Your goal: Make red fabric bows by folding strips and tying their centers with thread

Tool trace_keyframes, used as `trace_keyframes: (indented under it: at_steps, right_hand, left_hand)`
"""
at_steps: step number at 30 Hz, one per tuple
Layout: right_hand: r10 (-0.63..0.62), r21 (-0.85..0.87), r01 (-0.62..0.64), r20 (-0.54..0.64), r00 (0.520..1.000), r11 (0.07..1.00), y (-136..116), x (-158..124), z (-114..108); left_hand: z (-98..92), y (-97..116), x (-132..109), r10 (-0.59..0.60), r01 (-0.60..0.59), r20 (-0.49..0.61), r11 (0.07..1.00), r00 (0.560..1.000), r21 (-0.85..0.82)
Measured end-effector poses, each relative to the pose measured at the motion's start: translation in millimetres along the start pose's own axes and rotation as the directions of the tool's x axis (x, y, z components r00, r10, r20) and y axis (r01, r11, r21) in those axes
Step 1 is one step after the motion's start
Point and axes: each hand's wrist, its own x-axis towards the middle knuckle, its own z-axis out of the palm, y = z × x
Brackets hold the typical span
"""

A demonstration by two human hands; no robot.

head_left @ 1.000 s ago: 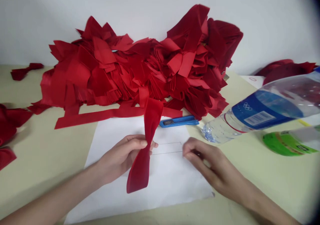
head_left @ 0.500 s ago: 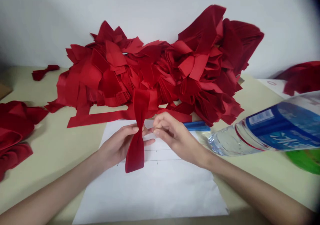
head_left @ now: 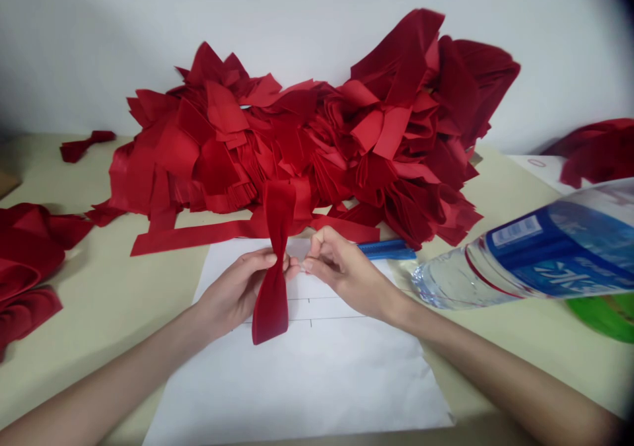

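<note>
My left hand (head_left: 236, 289) pinches the waist of a red velvet bow (head_left: 274, 261), which stands upright over a white sheet of paper (head_left: 307, 373). My right hand (head_left: 341, 271) is just right of the bow's waist, with fingertips pinched together beside the left hand's fingers. What those fingers hold is too small to make out. Pencil lines are drawn on the paper below the hands.
A big heap of red fabric pieces (head_left: 317, 135) lies behind, with a long red strip (head_left: 198, 234) in front. A blue utility knife (head_left: 389, 250) lies right of the hands. A tilted water bottle (head_left: 535, 251), green tape roll (head_left: 607, 317) and more red bows (head_left: 30, 261) flank the paper.
My right hand rose from the paper to the bow's waist and closed its fingertips there. The bow was lifted and held upright by my left hand.
</note>
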Motion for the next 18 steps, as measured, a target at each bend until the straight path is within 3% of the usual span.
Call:
trace_keyframes:
  at_steps: [8, 14, 18]
  right_hand:
    - [-0.009, 0.026, 0.007, 0.069, 0.998, 1.0, -13.5, 0.5, -4.6]
    - [0.055, 0.216, -0.054, 0.002, 0.998, 0.975, -16.7, 2.9, -8.5]
    - [0.028, 0.183, -0.018, -0.055, 0.998, 0.983, -25.2, 0.6, -23.9]
  left_hand:
    - [-4.4, -1.2, -1.4, -0.027, 0.027, 0.02, 1.0, 0.999, -0.01]
    - [-2.3, -2.7, -0.4, -0.009, 0.009, 0.068, 1.0, 0.998, 0.006]
    - [-3.4, -4.3, 0.4, 0.014, -0.013, 0.09, 1.0, 0.996, -0.011]
